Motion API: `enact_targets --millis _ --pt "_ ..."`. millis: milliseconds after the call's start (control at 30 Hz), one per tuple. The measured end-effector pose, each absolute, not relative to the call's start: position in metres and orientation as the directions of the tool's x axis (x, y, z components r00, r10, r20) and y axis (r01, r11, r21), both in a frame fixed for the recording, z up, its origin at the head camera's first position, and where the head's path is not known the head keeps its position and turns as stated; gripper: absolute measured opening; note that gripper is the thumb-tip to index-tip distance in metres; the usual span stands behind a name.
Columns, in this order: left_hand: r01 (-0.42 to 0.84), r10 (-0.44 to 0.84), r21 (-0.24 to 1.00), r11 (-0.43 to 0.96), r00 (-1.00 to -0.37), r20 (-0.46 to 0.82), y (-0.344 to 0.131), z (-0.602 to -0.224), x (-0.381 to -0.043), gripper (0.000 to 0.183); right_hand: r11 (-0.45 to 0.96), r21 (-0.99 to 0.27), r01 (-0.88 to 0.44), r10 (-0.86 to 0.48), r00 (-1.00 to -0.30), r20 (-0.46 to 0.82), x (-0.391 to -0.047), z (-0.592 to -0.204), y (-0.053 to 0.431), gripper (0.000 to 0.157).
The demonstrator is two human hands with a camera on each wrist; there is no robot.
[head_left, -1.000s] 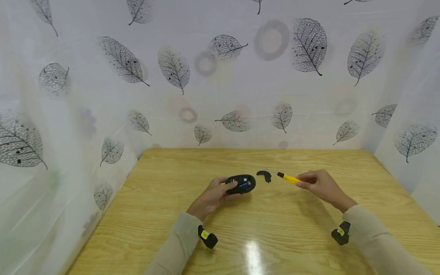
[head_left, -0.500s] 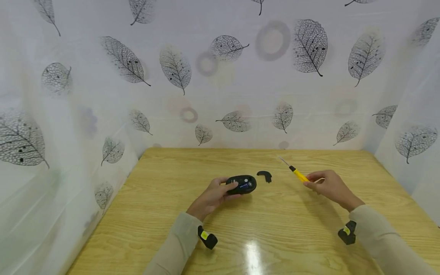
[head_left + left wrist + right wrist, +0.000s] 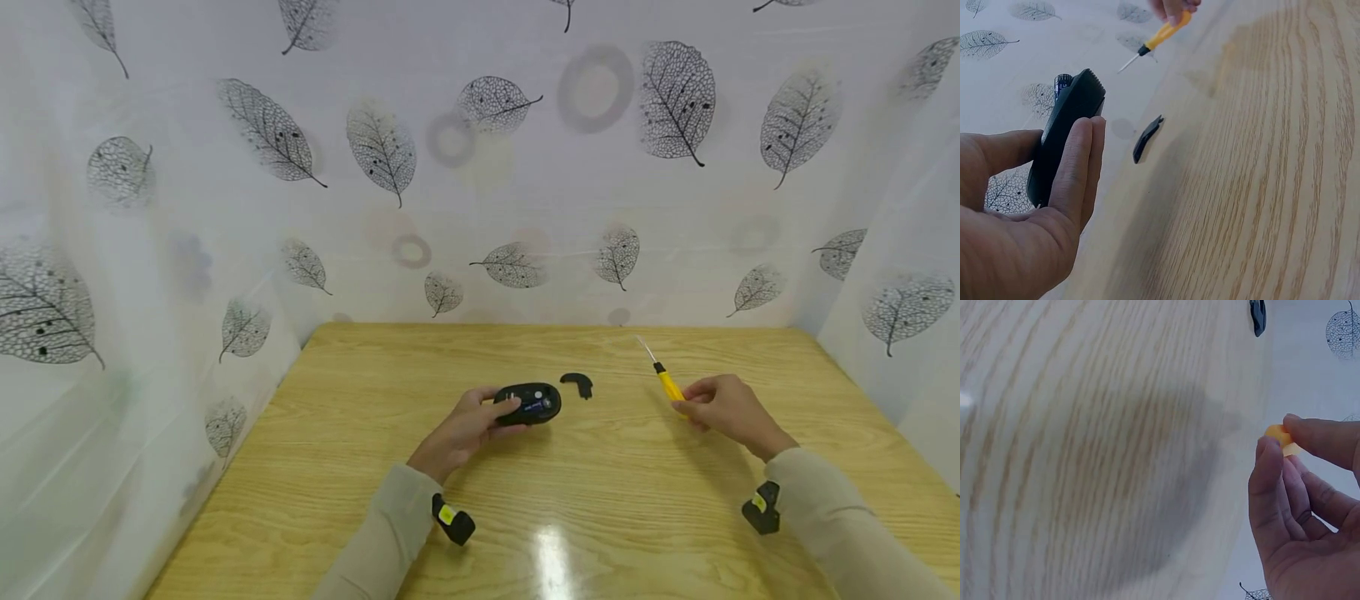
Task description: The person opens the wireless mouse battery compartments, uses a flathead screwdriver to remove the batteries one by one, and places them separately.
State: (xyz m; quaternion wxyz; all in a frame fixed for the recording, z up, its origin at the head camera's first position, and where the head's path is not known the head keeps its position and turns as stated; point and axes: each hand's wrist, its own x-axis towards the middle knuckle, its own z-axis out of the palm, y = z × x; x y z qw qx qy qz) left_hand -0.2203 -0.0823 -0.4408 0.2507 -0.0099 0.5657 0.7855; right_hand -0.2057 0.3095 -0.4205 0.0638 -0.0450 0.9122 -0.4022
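Observation:
My left hand point(image 3: 459, 429) grips a black computer mouse point(image 3: 543, 400) above the table, underside up, thumb across it and fingers beneath. Its battery compartment is uncovered, and a battery point(image 3: 1062, 84) stands out from the body in the left wrist view. To the right, my right hand point(image 3: 731, 415) pinches a screwdriver point(image 3: 670, 385) by its yellow handle, the thin metal shaft pointing away and slightly left. Only the handle's butt shows in the right wrist view. Between the hands, a curved black cover piece point(image 3: 581, 383) lies on the table, just beyond the mouse.
The wood-grained table point(image 3: 600, 500) reaches back to a whitish curtain point(image 3: 525, 192) printed with leaves, which also runs along both sides. A black wrist camera point(image 3: 453, 518) is strapped at the left cuff, another camera point(image 3: 762, 507) at the right.
My right hand has drawn the screwdriver rightward, away from the cover piece, and its shaft has swung to point more away from me. The left hand and mouse stay nearly still.

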Motion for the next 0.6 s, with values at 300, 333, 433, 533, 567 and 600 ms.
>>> enact_targets --millis 300,333,433,533,567,600 --pt "-0.405 0.383 0.884 -0.235 -0.874 -0.299 -0.081 -0.442 -0.219 0.059 0.753 -0.657 0.032 -0.058 -0.992 -0.114 -0.206 -0.431 0.314 0.041" --pt "-0.405 0.383 0.884 -0.235 -0.874 -0.299 -0.081 -0.443 -0.219 0.060 0.763 -0.646 0.036 -0.051 -0.992 -0.115 -0.206 -0.431 0.314 0.042" --pt "-0.407 0.381 0.882 -0.236 -0.874 -0.302 -0.081 -0.443 -0.218 0.060 0.786 -0.616 0.049 -0.033 -0.992 -0.121 -0.206 -0.433 0.315 0.042" --pt "-0.408 0.376 0.881 -0.238 -0.875 -0.304 -0.080 -0.444 -0.219 0.061 0.802 -0.594 0.059 -0.017 -0.992 -0.122 -0.206 -0.435 0.315 0.040" --pt "-0.409 0.374 0.881 -0.238 -0.876 -0.305 -0.080 -0.444 -0.219 0.061 0.805 -0.590 0.064 -0.014 -0.992 -0.127 -0.206 -0.436 0.315 0.039" --pt "-0.409 0.373 0.881 -0.239 -0.876 -0.306 -0.080 -0.444 -0.219 0.061 0.808 -0.585 0.070 -0.007 -0.992 -0.128 -0.205 -0.436 0.315 0.039"
